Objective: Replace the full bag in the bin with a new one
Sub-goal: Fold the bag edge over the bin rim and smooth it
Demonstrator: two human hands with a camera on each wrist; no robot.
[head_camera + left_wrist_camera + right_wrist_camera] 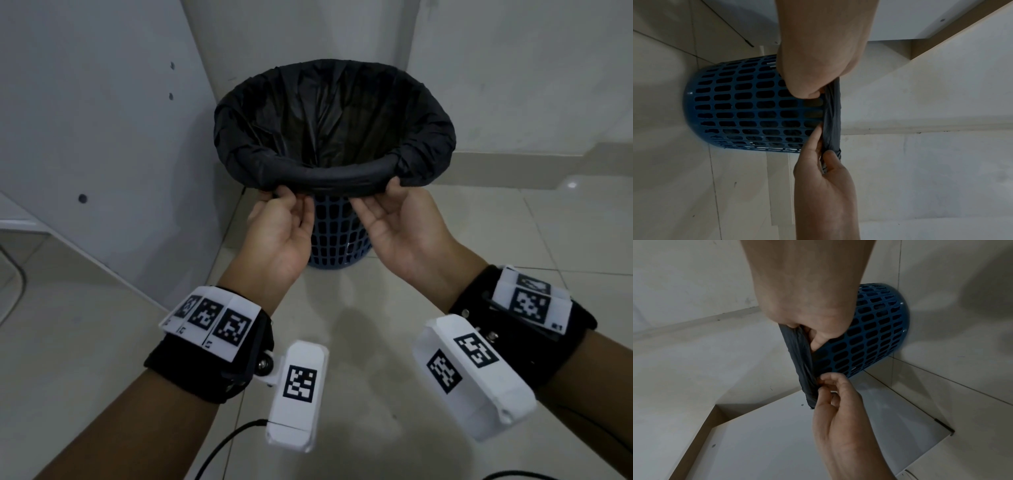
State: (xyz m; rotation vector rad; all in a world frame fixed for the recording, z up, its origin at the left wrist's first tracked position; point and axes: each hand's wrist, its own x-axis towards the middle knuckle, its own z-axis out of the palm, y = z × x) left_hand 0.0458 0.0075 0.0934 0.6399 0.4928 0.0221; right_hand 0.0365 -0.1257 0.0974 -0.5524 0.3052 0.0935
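Black plastic bag (334, 137) lining blue mesh bin (339, 236) at frame centre, left hand (282, 222) and right hand (400, 219) each pinching its folded near edge, tiled floor (342, 342) below.

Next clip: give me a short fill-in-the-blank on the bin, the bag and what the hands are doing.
1. The bin is a slotted plastic basket, coloured ____.
2. The black bag is folded over the bin's ____.
3. The left hand and right hand both pinch the bag's ____ edge, the one closest to the person.
4. The bin stands on a ____ floor.

Missing words: blue; rim; near; tiled
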